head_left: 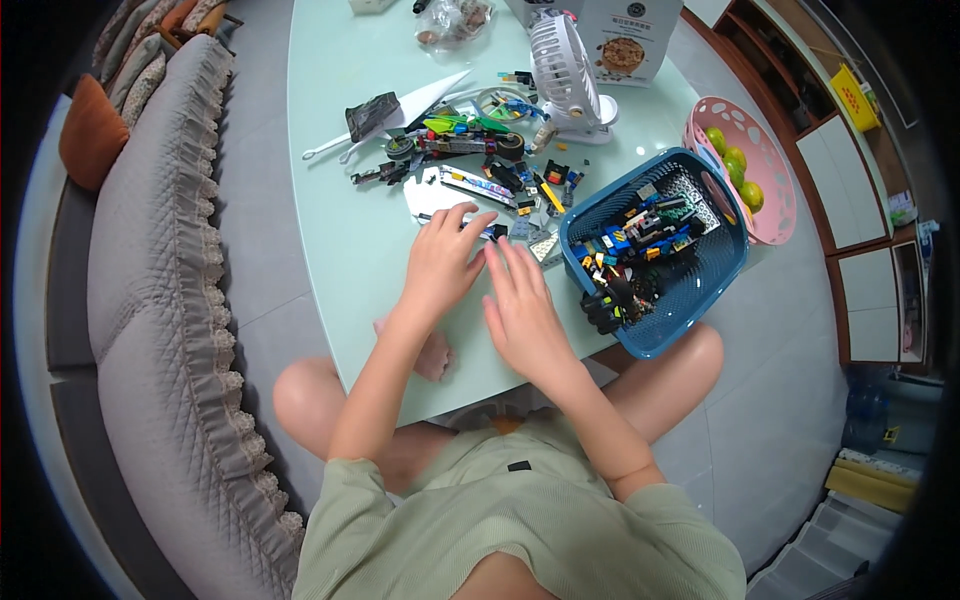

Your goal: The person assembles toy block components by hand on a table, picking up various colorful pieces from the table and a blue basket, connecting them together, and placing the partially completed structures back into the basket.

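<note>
Left hand (440,262) and right hand (522,315) close together now at a small dark toy piece (499,231) on the table (355,262), can't tell if it's gripped, seemingly mid-handling, which calls for delicate pinching

Sofa (160,270), L side: grey quilted cvr (150,360) w/ ruffled trim (232,390); orange cushion (92,132) at far end. Flr (265,250): lt-grey tile. Cab. (850,180), R side: brown w/ white drs (868,280). Tbl (350,250), ctr: pale-green top.
</note>
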{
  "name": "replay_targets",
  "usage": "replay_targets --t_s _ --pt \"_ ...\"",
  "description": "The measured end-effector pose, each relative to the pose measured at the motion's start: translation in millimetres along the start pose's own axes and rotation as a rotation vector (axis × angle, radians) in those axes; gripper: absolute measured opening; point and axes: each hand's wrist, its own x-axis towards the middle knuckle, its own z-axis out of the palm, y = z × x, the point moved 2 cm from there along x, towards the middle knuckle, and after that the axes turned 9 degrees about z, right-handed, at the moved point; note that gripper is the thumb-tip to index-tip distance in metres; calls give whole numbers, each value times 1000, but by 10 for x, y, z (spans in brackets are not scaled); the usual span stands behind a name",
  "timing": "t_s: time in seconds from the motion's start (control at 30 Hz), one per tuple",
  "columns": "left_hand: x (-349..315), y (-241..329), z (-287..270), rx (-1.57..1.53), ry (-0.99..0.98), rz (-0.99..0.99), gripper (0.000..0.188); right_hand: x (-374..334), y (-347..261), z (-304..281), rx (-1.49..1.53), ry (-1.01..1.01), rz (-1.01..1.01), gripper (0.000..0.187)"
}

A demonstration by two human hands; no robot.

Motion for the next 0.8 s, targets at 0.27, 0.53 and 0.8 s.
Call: replay_targets --t_s 0.27,0.53,0.8 --pt "315 -277 186 70 32 65 59 538 292 207 -152 241 122 67" --pt "476 -394 336 232 33 182 70 849 610 323 -294 296 327 69" --pt "359 -379 230 192 29 109 50 737 519 384 -210 285 194 71"
